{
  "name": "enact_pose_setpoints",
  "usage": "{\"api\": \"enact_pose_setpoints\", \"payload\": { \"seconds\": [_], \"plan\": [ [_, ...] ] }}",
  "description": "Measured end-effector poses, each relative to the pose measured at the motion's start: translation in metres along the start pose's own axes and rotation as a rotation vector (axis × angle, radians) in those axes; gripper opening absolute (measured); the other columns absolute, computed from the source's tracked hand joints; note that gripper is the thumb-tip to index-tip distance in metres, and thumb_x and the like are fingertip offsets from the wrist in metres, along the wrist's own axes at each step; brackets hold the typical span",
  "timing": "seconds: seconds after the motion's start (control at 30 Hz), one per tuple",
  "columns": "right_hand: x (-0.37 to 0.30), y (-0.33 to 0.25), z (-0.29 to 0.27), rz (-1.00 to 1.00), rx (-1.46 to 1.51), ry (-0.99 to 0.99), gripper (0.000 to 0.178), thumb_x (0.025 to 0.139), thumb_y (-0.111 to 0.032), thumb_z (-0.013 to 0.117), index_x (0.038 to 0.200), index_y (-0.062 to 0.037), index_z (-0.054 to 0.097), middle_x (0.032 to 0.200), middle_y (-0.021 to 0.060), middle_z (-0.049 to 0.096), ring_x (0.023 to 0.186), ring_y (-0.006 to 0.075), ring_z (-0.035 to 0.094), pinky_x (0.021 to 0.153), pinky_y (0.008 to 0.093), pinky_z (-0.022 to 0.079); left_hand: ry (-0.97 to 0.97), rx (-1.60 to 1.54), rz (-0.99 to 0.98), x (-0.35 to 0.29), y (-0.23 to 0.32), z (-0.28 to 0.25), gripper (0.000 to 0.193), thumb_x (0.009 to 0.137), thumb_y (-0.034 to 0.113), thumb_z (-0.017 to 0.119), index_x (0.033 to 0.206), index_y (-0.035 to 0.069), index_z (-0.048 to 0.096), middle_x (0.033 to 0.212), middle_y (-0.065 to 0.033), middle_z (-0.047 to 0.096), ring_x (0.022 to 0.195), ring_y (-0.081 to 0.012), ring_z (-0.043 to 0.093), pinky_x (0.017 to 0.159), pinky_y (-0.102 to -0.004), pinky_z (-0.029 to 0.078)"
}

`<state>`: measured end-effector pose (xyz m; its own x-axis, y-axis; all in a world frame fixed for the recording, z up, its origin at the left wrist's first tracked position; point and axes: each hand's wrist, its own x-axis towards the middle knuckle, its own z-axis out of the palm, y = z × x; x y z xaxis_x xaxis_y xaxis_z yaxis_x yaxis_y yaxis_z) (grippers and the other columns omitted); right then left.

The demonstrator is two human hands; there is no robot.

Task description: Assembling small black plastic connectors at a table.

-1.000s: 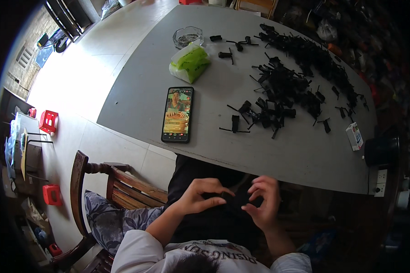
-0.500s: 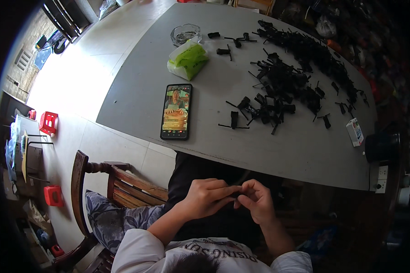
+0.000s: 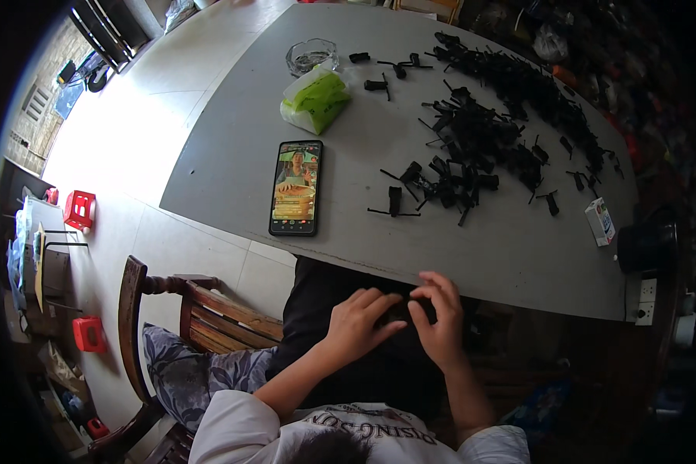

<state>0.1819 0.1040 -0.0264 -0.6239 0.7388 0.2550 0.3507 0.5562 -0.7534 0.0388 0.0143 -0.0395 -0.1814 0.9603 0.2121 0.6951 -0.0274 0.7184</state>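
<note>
Over my dark-trousered lap, just off the table's near edge, my left hand [image 3: 357, 323] has its thumb spread away from its bent fingers. Facing it is my right hand [image 3: 441, 319], thumb and fingers apart, fingertips raised close to the table edge. A narrow gap separates the two hands. I make out nothing held in either one, though a small black piece would be hard to see against the dark trousers. Several small black plastic parts with thin arms form a loose heap [image 3: 472, 127] on the grey table [image 3: 232, 162]; one such part [image 3: 394, 201] lies apart, nearest my hands.
A phone [image 3: 295, 188] with a lit screen lies left on the table. Behind it are a green-and-white tissue pack [image 3: 315, 100] and a glass ashtray [image 3: 312, 57]. A small white box [image 3: 600, 222] stands near the right edge. A wooden chair [image 3: 228, 317] is at my left.
My hands, pressed together at the fingertips around a small dark piece, have come apart. The right fingers have lifted toward the table edge, and both hands' fingers have spread.
</note>
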Motion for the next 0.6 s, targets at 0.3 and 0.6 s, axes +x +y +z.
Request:
{"api": "enact_pose_setpoints", "payload": {
  "seconds": [0.3,0.6],
  "plan": [
    [0.086,0.009,0.053,-0.183,-0.567,0.076,0.027,0.075,-0.002,0.059,0.102,-0.0073,0.060,0.104,0.0120,0.055,0.088,0.0271,0.054,0.072,0.0365,0.046,0.039,-0.108,0.047,-0.003,-0.015,-0.005,0.034,0.080,0.009,0.060,0.113,0.003,0.056,0.100,-0.0140,0.057,0.089,-0.0287,0.057,0.074,-0.0332,0.048],
    [0.050,0.005,0.040,-0.310,-0.340,0.024,0.021,0.070,-0.003,0.066,0.089,-0.0070,0.059,0.079,0.0040,0.055,0.077,0.0208,0.051,0.064,0.0306,0.041,0.160,-0.853,-0.374,-0.006,-0.046,-0.018,0.036,0.094,0.004,0.037,0.130,0.000,0.041,0.097,-0.0051,0.051,0.076,-0.0083,0.054,0.073,-0.0216,0.045]
  ]
}}
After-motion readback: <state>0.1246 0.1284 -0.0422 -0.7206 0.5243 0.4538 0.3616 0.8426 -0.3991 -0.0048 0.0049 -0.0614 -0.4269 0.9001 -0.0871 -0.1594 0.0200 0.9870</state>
